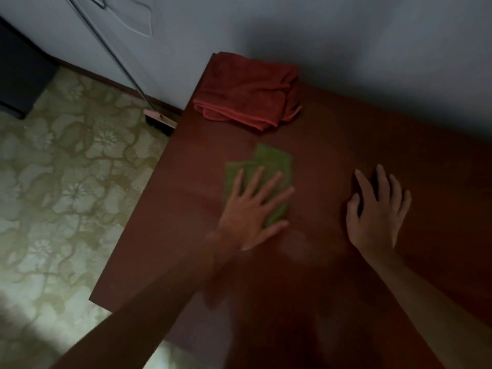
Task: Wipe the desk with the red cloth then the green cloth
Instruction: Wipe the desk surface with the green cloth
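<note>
The green cloth [269, 162] lies flat on the dark reddish-brown desk [332, 145], left of centre. My left hand [253, 209] presses down on it with fingers spread, covering its near part; the hand and forearm are motion-blurred. My right hand [376, 209] rests palm down on the bare desk top to the right, fingers apart, holding nothing. The red cloth [245, 91] sits folded in a loose pile at the far left corner of the desk, close to the wall, apart from both hands.
A broom [159, 119] leans against the grey wall just left of the desk's far corner. Patterned beige flooring [66, 182] lies beyond the desk's left edge. A dark cabinet [21, 73] stands at the far left.
</note>
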A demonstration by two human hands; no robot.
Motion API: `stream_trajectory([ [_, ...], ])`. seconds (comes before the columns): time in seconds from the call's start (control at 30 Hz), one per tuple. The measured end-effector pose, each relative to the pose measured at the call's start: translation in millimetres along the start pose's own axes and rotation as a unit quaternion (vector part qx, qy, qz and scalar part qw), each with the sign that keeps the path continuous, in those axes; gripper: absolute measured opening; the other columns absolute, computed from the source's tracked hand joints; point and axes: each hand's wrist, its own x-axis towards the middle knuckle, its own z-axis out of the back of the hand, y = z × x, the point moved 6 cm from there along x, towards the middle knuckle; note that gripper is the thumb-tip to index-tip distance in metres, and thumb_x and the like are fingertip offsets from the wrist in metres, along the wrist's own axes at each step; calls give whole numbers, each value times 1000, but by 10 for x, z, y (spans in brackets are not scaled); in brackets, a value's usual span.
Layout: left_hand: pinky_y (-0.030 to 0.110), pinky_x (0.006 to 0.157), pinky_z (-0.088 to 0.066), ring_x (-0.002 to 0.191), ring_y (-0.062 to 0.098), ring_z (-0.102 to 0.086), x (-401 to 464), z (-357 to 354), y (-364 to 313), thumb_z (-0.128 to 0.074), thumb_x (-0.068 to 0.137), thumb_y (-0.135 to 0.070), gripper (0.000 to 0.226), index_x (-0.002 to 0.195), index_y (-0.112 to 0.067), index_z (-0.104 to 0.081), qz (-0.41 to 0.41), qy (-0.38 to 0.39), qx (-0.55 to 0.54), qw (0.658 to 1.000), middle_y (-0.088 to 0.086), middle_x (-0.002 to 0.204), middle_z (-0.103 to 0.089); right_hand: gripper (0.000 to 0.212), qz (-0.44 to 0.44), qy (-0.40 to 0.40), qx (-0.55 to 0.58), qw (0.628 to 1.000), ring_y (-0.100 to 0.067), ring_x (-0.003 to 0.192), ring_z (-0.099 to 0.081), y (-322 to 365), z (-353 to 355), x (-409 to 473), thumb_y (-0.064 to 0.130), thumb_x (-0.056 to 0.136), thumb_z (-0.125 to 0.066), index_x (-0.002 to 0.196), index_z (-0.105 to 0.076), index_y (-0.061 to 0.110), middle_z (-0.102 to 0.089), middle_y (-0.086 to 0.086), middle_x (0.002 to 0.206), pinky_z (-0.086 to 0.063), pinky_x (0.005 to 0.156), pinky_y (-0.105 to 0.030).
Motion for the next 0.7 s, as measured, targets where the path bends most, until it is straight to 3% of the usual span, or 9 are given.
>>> stream_trajectory([
  [0.07, 69, 111, -15, 147, 38, -22, -33, -14, 75, -37, 91, -67, 64, 150, -42, -30, -29, -2, 9, 1000, -1, 159, -30, 49, -1, 2, -1, 1000, -32, 144, -24, 3, -2, 8, 36, 96, -32, 143, -41, 28, -28, -8, 157, -13, 117, -56],
  [0.13, 70, 110, -15, 145, 41, -23, -157, 15, 544, -34, 91, -66, 63, 150, -43, -30, 92, -22, -4, 995, -1, 159, -31, 49, -3, 8, 0, 1000, -31, 144, -22, 4, -7, 8, 37, 96, -31, 143, -41, 29, -27, -7, 158, -12, 117, -56],
  [0.23, 67, 113, -11, 147, 41, -16, -629, 9, 1321, -27, 92, -66, 64, 152, -44, -23, 305, -26, -14, 952, 1, 160, -26, 48, 2, 9, -4, 1000, -31, 145, -21, -1, -14, 4, 36, 96, -31, 144, -40, 29, -26, -7, 158, -11, 117, -56],
  [0.33, 66, 114, -14, 146, 44, -14, -1049, -57, 1482, -19, 92, -71, 68, 153, -43, -17, 419, -19, -53, 906, 1, 163, -16, 48, 4, 18, 2, 1000, -31, 145, -19, -18, -31, 13, 35, 97, -32, 145, -37, 29, -24, -7, 159, -10, 117, -58],
  [0.4, 68, 113, -13, 146, 46, -12, -1149, -96, 1279, -18, 91, -71, 70, 154, -40, -17, 447, -18, -58, 893, 3, 164, -15, 48, 4, 21, 1, 1000, -31, 146, -17, -14, -50, 0, 37, 98, -32, 146, -35, 30, -22, -8, 159, -8, 117, -58],
  [0.5, 68, 112, -12, 146, 48, -12, -1034, -128, 546, -23, 91, -71, 71, 154, -39, -20, 382, -8, -38, 923, 4, 163, -18, 49, 12, 28, 53, 998, -30, 147, -15, -28, -27, 31, 42, 99, -32, 146, -35, 27, -21, -7, 159, -6, 119, -55],
  [0.63, 69, 113, -8, 147, 45, -6, -701, -178, -1226, -29, 87, -75, 73, 152, -41, -25, 153, 2, -99, 983, -1, 163, -16, 48, 61, 20, 226, 972, -25, 146, -19, -124, 118, -162, 27, 99, -38, 146, -36, 17, -24, -6, 159, -17, 119, -48],
  [0.7, 66, 115, -4, 149, 39, -3, -630, -170, -2041, -28, 91, -72, 66, 150, -41, -30, 58, 31, -129, 989, -4, 163, -17, 47, 59, -6, 246, 967, -26, 144, -25, -275, 215, -451, 18, 97, -38, 144, -39, 11, -30, -9, 156, -20, 119, -47],
])
